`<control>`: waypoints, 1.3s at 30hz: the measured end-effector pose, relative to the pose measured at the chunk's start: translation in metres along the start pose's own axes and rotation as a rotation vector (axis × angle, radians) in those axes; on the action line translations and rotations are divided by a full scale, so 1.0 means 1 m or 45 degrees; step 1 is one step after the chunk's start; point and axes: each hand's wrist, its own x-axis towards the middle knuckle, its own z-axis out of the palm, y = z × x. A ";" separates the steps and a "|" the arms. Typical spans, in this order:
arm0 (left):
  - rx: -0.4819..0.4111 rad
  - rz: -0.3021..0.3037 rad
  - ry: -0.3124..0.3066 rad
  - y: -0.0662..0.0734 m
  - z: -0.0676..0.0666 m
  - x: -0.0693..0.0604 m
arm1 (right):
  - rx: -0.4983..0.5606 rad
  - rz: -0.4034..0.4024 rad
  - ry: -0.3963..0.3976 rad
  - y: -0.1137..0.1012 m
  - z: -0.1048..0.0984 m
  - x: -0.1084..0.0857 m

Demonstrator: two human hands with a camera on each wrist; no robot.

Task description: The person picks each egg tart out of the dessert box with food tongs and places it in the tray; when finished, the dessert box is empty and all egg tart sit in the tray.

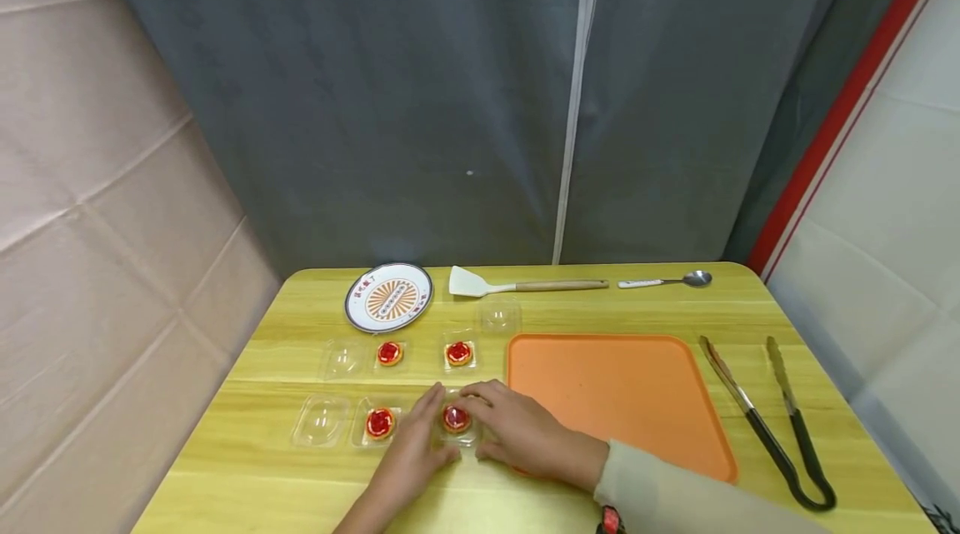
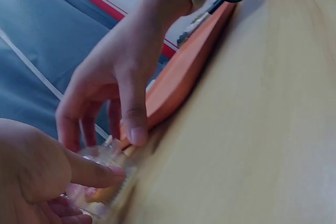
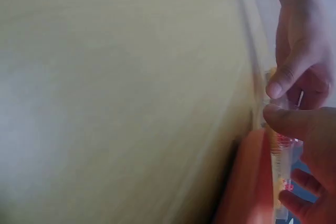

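Observation:
A red-topped tart [image 1: 455, 419] lies in a small clear plastic box [image 1: 459, 439], which appears to have its lid over it. Along the box's left side is my left hand [image 1: 414, 449], its fingers mostly straight and its thumb by the near edge. My right hand [image 1: 521, 426] reaches over from the right, index finger at the box's top and thumb spread apart. In the left wrist view, the left thumb [image 2: 100, 174] lies across the front of the box. Close beside my left hand, another tart [image 1: 380, 424] sits in an open box with its lid [image 1: 320, 420] folded out leftward.
Two more tarts [image 1: 389, 353] [image 1: 459, 353] sit farther back in opened boxes. An orange tray [image 1: 622, 401] stands right of the boxes, under the right forearm. Black-handled tongs [image 1: 783, 434] lie at the right. Along the back are a plate [image 1: 389, 298], a spatula [image 1: 525, 285] and a spoon [image 1: 667, 280].

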 end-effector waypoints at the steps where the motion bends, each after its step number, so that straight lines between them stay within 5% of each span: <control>1: 0.007 0.006 0.008 -0.001 0.002 0.001 | -0.009 -0.003 0.008 0.000 0.001 0.000; 11: 0.016 0.010 0.119 -0.011 0.014 0.003 | -0.133 -0.066 0.098 0.000 0.018 -0.002; 22: 0.078 0.105 0.232 -0.014 0.021 0.001 | -0.238 -0.089 0.145 -0.005 0.016 0.000; 39: 0.082 0.116 0.273 -0.018 0.024 0.004 | 0.106 0.022 0.134 -0.003 0.014 -0.005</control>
